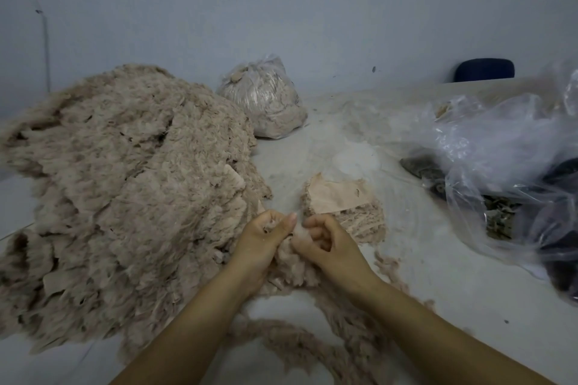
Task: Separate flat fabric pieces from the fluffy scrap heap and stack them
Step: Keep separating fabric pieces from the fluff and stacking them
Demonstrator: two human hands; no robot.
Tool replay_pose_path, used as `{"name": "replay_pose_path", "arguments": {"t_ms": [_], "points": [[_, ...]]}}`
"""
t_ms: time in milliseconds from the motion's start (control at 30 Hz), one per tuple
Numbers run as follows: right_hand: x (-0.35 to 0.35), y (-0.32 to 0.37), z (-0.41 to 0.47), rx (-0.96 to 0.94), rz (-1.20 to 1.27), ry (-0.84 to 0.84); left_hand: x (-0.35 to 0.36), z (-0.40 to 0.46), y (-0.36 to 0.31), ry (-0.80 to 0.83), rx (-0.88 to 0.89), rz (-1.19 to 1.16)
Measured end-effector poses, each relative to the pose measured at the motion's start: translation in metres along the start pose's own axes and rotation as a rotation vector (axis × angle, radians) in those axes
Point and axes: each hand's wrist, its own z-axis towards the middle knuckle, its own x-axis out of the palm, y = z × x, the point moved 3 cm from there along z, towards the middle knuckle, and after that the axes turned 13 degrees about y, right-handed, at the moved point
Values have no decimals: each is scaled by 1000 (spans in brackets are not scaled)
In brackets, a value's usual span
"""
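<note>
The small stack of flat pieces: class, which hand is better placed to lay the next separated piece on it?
Probably the right hand: the small stack lies just beyond its fingers, while the left hand sits against the fluffy heap. Both hands grip the same scrap.

A plain room with a pale wall and a light bench.

The wall [312, 9] behind is a flat grey-blue and fills the whole upper half; it carries a few small dark marks. At the far left a thin cord [46, 50] hangs down along the wall. The bench [438, 275] is whitish and dusty, with fine fluff and some small specks on its surface, and its far edge meets the wall. Behind that edge, at the right, the rounded top of a dark blue chair [484, 69] shows above the bench. The light is dim and even, a little cool, and it makes only soft shadows.
</note>
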Motion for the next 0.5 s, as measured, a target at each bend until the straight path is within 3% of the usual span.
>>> {"name": "replay_pose_path", "arguments": {"t_ms": [67,233,400,500], "points": [[2,2,1,-28,-62,-51,2,0,1,24,-17,36],[-8,-1,4,43,89,-207,0,0,6,24,-98,-29],[-3,1,3,66,126,-15,-3,2,3,68,-98,4],[-3,-1,6,17,194,-157,4,1,3,72,-67,92]]}}
